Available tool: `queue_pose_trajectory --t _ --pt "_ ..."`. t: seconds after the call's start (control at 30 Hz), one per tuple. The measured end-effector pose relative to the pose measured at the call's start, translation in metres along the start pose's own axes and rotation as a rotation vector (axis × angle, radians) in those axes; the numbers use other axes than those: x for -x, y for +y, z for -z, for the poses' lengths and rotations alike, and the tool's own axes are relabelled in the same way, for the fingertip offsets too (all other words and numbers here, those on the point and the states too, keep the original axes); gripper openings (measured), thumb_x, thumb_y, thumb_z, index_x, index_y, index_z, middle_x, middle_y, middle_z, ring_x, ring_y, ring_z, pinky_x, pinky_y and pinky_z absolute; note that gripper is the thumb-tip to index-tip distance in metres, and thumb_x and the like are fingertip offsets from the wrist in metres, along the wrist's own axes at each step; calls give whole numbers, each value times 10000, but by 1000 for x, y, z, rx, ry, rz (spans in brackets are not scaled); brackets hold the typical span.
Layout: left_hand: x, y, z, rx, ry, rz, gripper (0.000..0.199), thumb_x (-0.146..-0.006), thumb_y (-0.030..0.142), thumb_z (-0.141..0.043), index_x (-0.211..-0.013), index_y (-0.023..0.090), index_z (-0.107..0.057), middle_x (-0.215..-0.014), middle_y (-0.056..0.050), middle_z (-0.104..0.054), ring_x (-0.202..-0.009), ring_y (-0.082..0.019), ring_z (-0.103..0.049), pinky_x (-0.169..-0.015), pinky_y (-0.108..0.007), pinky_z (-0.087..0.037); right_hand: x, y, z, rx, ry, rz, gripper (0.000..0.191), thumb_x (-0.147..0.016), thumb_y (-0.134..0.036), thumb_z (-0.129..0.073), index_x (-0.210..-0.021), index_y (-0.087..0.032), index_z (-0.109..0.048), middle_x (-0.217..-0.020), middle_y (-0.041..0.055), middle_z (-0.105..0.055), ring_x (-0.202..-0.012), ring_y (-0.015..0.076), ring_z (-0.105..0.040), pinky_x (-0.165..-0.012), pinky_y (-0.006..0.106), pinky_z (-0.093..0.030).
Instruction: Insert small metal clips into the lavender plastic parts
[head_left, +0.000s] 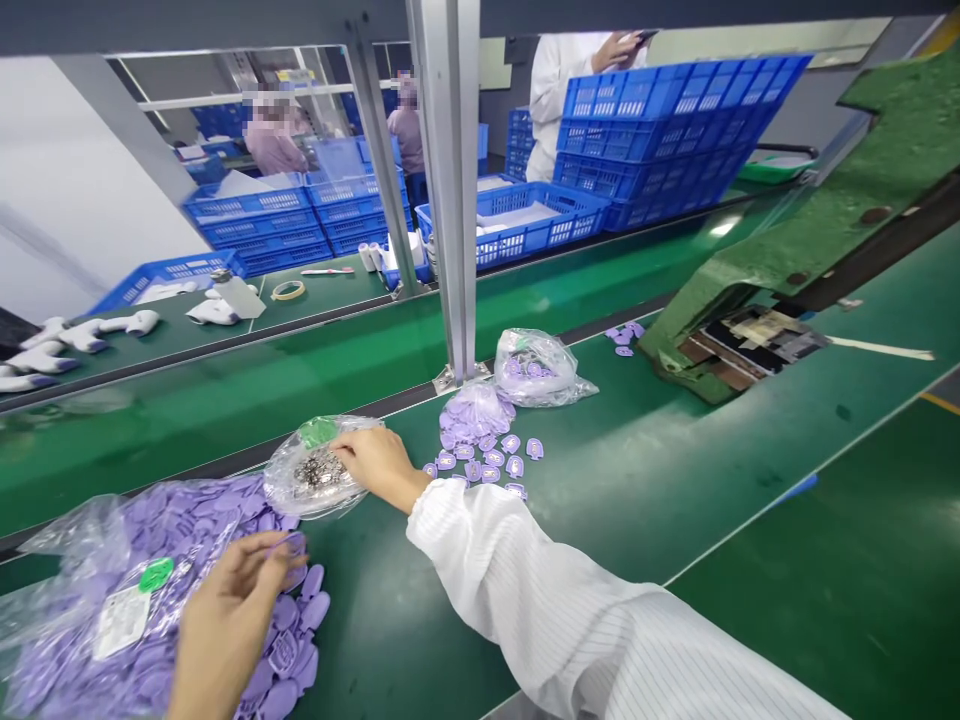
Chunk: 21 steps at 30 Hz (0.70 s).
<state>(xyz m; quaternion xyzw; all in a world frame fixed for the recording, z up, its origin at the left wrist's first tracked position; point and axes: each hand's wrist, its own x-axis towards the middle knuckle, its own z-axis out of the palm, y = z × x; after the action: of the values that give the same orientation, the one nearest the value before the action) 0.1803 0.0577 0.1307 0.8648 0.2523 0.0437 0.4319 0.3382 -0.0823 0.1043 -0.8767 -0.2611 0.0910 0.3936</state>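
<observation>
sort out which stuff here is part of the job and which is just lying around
Part of the job:
right hand, resting on a clear bag of metal bits
left hand, at a big bag of purple tags
loose tags beside that bag

Just lying about:
second bag of tags
more loose tags
roll of tape
blue crates

I count two hands on my feed, the left hand (232, 625) and the right hand (379, 465), plus four clear plastic bags (536, 368). Roughly a dozen loose purple tags (487, 458) lie nearest the post, with about five more purple tags (622, 335) farther along. Three co-workers (577, 100) and one tape roll (289, 290) show beyond.
</observation>
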Motion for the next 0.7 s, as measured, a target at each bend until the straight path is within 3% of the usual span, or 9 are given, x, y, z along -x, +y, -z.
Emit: queue_pose_trajectory --t 0.1,0.27,0.33,0.47,0.57,0.7 --pt "12 13 -30 384 -265 154 473 -717 541 -687 -967 193 -489 -924 -86 -734 -857 -231 -705 -771 -340 -562 -4 5 3 -100 -27 68 343 -901 -222 -452 -1152 -266 -682 -1118 8 -686 -1055 149 -622 -928 247 -452" --pt "24 34 -62 504 -525 184 721 -762 461 -682 -1375 187 -418 -966 -62 -705 -776 -169 -678 -693 -304 -565 -6 14 8 -302 -118 113 499 -872 -160 -506 -1371 -182 -511 -844 23 -686 -859 111 -630 -803 201 -462" --pt "24 34 -66 516 -537 195 720 -729 441 -714 -1357 175 -484 -966 -56 -689 -817 -172 -677 -721 -306 -571 -6 17 8 -341 -150 130 473 -862 -143 -521 -1332 -184 -539 -804 13 -666 -825 103 -623 -760 190 -451" --pt "21 29 -64 480 -503 218 541 -699 448 -730 -1140 142 -666 -936 -80 -713 -923 -212 -686 -811 -314 -553 -6 20 4 -387 -149 142 389 -848 -103 -497 -1213 -194 -595 -839 8 -678 -779 92 -617 -675 172 -420" --pt "21 27 -63 429 -459 209 428 -684 463 -736 -968 146 -692 -969 -104 -737 -940 -217 -686 -794 -290 -529 -5 19 3 -428 -149 122 387 -848 -88 -473 -1200 -177 -606 -828 15 -689 -784 95 -631 -653 165 -419" --pt "20 28 -62 383 -429 205 464 -736 495 -681 -1071 176 -647 -1068 -114 -729 -896 -206 -695 -739 -282 -509 -6 16 6 -466 -150 47 278 -857 -139 -510 -1060 -158 -700 -883 35 -702 -792 97 -638 -692 173 -454"
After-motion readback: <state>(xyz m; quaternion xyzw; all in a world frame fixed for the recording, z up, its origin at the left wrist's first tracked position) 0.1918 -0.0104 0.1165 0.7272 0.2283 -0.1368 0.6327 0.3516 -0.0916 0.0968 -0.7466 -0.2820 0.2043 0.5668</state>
